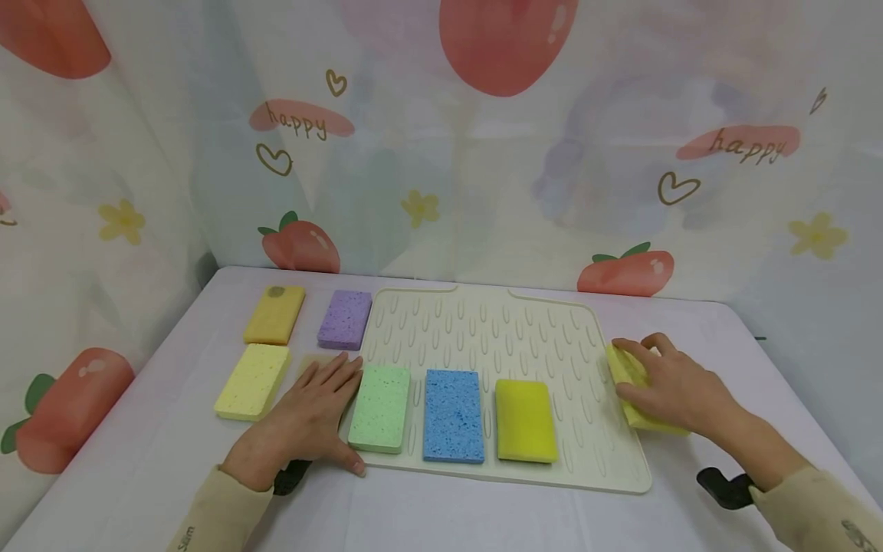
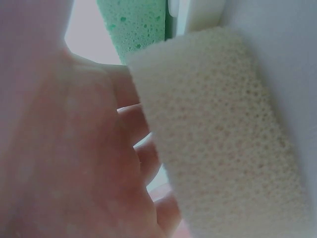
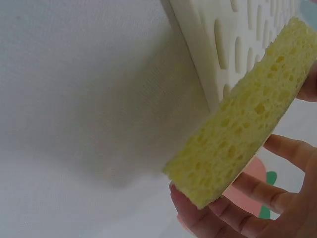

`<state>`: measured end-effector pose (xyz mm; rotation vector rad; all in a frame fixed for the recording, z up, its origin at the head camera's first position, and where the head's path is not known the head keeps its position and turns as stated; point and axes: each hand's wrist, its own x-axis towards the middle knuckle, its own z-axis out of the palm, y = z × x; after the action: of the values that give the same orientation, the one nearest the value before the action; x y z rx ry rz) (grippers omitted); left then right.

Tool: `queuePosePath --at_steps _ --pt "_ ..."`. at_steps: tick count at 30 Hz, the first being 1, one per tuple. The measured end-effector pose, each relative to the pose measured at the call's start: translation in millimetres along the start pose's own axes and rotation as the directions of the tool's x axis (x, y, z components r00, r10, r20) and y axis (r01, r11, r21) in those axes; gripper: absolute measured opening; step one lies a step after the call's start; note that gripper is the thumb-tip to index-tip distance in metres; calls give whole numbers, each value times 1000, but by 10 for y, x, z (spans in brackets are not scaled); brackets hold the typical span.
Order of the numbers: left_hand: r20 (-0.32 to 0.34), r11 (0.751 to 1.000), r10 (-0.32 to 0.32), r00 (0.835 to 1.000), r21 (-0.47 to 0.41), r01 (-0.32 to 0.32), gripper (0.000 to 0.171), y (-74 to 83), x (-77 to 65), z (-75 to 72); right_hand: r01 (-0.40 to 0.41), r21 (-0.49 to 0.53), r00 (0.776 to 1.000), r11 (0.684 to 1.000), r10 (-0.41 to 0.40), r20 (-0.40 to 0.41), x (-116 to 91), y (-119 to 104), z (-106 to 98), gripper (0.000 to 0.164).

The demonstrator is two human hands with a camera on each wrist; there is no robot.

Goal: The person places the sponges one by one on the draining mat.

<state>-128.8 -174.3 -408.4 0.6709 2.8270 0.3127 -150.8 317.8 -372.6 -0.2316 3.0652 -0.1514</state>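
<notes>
My left hand [image 1: 303, 410] lies with fairly straight fingers over a beige sponge [image 1: 313, 362], mostly hidden under it; the left wrist view shows that sponge's porous side close up. Its fingertips reach the left edge of a pale drying mat [image 1: 483, 326], beside a green sponge [image 1: 381, 410]. At the mat's right edge, my right hand [image 1: 679, 387] grips a yellow sponge [image 1: 629, 376] by its sides. In the right wrist view this sponge is tilted, one long edge by the mat's rim and fingers curled at its far side.
On the mat's front part, a blue sponge [image 1: 453, 416] and another yellow sponge [image 1: 526, 420] lie beside the green one. Left of the mat are a purple sponge [image 1: 345, 320], a mustard sponge [image 1: 274, 316] and a pale yellow sponge [image 1: 252, 382]. A printed curtain [image 1: 469, 169] hangs behind the table.
</notes>
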Motion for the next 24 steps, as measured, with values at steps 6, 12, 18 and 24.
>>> queuePosePath --at_steps 6,12,18,24 --pt "-2 1000 6 1000 2 -6 136 -7 -10 -19 26 23 1000 999 -25 -15 -97 -132 15 61" --pt "-5 1000 7 1000 -5 -7 135 -2 -16 -33 48 42 998 998 -46 -40 -170 -277 58 59" --pt "-3 1000 6 1000 -8 -6 136 3 -21 -29 43 42 999 998 -42 -26 -212 -375 130 59" --pt "1 1000 2 1000 -5 -2 136 2 -13 -19 26 29 999 999 -26 -23 -260 -472 170 59"
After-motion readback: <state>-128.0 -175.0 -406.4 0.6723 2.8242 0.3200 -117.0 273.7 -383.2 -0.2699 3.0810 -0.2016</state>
